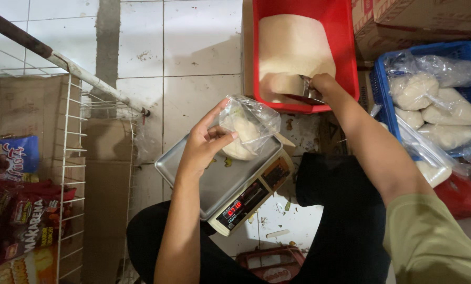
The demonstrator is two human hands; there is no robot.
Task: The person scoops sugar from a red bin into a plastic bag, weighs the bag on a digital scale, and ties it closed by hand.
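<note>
Flour-like white powder half fills the clear plastic bag (247, 128) you hold at its mouth; the film is crinkled and glossy, its lower part bulging round and pale. The bag rests on the steel pan of the digital scale (214, 181), toward the pan's far right corner, and the scale sits on the tiled floor between your knees. Your left hand (204, 144) pinches the bag's open edge between thumb and fingers, a narrow grip closed on the film, with the bag's body just right of your palm. Your right hand (322, 84) reaches into the red crate (345, 63) ahead and is closed round the handle of a metal scoop (303, 92) buried in the heap of white powder there.

To the right, a blue crate (469, 52) holds several filled clear bags of the same powder, rounded and knotted. Brown cartons stand behind it. On the left, a white wire rack (70, 158) carries snack packets: a blue one above, dark red ones beneath it, orange at the bottom.
</note>
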